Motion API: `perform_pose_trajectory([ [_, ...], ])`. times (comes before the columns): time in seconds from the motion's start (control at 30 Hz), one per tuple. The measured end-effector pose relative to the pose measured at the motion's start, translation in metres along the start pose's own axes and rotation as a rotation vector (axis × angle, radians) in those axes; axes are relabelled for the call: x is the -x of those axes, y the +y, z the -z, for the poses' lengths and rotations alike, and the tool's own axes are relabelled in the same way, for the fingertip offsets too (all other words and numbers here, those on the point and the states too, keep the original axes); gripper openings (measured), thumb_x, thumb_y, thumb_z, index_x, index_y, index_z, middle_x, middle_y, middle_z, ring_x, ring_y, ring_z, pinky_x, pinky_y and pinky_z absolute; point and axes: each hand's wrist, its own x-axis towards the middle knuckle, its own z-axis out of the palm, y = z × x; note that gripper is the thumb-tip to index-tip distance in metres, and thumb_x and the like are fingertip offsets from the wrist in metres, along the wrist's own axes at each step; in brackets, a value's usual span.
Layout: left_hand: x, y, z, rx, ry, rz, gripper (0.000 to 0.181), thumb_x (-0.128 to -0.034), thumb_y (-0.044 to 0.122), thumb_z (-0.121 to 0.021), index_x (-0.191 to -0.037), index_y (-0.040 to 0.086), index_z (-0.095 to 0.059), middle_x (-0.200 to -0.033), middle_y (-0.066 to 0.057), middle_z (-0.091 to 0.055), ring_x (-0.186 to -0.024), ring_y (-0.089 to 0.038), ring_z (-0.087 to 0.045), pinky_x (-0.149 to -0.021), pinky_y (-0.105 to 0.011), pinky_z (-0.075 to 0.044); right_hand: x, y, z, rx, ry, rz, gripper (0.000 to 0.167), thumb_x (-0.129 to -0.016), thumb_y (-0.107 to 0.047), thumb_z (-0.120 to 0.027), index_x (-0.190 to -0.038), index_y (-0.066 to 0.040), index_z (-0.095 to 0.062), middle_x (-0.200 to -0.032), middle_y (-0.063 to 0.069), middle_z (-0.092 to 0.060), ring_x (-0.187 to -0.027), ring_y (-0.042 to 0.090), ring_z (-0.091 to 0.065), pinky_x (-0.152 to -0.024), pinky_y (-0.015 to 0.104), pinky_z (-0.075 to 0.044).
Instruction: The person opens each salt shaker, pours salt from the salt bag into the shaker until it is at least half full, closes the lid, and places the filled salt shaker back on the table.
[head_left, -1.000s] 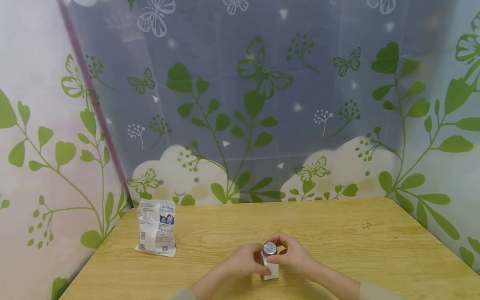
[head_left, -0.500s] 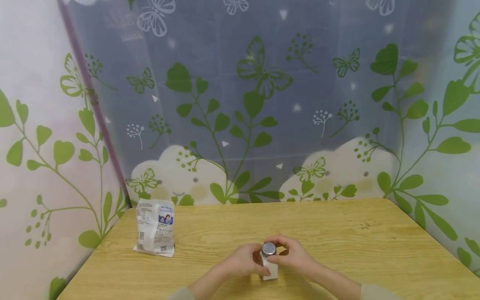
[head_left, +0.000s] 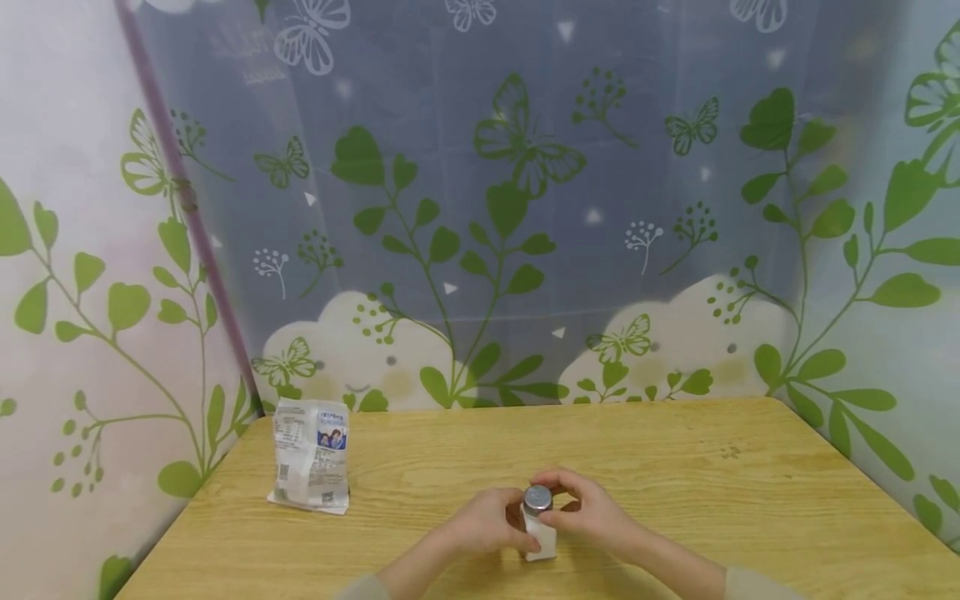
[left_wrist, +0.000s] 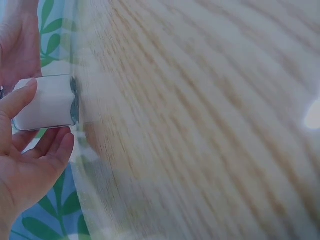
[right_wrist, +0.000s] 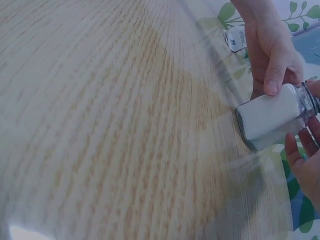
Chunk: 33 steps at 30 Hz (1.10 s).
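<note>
A square clear glass shaker [head_left: 541, 540], filled with white powder, stands upright on the wooden table. A round metal lid [head_left: 537, 498] tops it. My left hand [head_left: 489, 521] grips the glass body from the left, its thumb [right_wrist: 274, 80] across the near side. From the right, my right hand [head_left: 588, 510] holds the lid between thumb and fingers. The shaker's base is near the table surface in both wrist views. In the left wrist view the lid is mostly hidden behind the fingers and the frame's edge.
A white printed packet [head_left: 311, 457] lies at the left of the wooden table [head_left: 675, 467]. A patterned curtain [head_left: 420, 208] with leaves and butterflies hangs right behind the table and along both sides.
My right hand's fingers have shifted very slightly at the lid, and the holes in its top show less plainly. The left hand and the shaker stay in place.
</note>
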Motion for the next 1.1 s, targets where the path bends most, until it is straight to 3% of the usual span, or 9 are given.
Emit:
perform_pose_trajectory([
  [0.43, -0.0014, 0.0019, -0.0013, 0.054, -0.001, -0.005, 0.023, -0.0700, 0.007, -0.076, -0.089, 0.008, -0.062, -0.074, 0.002, -0.058, -0.070, -0.010, -0.055, -0.064, -0.024, -0.045, -0.0004, -0.0011, 0.0007, 0.008, 0.001, -0.003, 0.038, -0.088, -0.014, -0.063, -0.120, 0.003, -0.052, -0.110, 0.012, -0.056, -0.098, 0.016, -0.050, -0.074, 0.028, -0.047],
  [0.6, -0.0022, 0.0022, -0.0015, 0.039, 0.003, -0.019, 0.024, -0.0693, 0.009, -0.076, -0.088, 0.009, -0.062, -0.074, 0.003, -0.057, -0.068, -0.008, -0.053, -0.062, -0.023, -0.045, 0.0000, -0.0032, 0.0008, 0.013, 0.003, -0.002, 0.036, -0.087, -0.014, -0.064, -0.118, 0.001, -0.053, -0.108, 0.012, -0.056, -0.097, 0.016, -0.051, -0.073, 0.028, -0.047],
  [0.87, -0.0008, 0.0056, -0.0009, 0.004, 0.045, -0.054, 0.027, -0.0677, 0.009, -0.077, -0.091, 0.009, -0.063, -0.083, 0.000, -0.062, -0.082, -0.012, -0.058, -0.069, -0.024, -0.046, -0.0007, -0.0025, 0.0000, 0.017, 0.029, -0.036, 0.036, -0.084, -0.016, -0.068, -0.112, 0.001, -0.054, -0.103, 0.010, -0.056, -0.094, 0.016, -0.052, -0.073, 0.028, -0.047],
  [1.1, -0.0032, 0.0057, -0.0005, -0.042, 0.052, -0.053, 0.026, -0.0674, 0.013, -0.079, -0.088, 0.012, -0.064, -0.080, 0.006, -0.060, -0.077, -0.005, -0.054, -0.067, -0.024, -0.044, -0.0018, -0.0052, 0.0002, 0.001, 0.008, -0.060, 0.043, -0.087, -0.017, -0.065, -0.122, 0.004, -0.052, -0.107, 0.011, -0.057, -0.097, 0.020, -0.050, -0.075, 0.032, -0.046],
])
